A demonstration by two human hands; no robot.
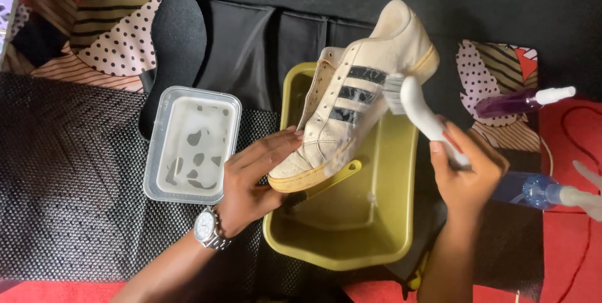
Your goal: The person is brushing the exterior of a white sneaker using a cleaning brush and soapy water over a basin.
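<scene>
Two hands work over an olive basin [342, 240]: the left hand [254, 181], at seven o'clock, grips the toe of a white sneaker [351, 99]; the right hand [467, 174], at four o'clock, clasps a white brush [420, 112] whose bristles touch the sneaker's striped side, toward twelve.

Worn on the head, looking steeply down and close over both forearms onto an olive basin [376, 240] and black mesh mat [69, 184], with no second view.
</scene>
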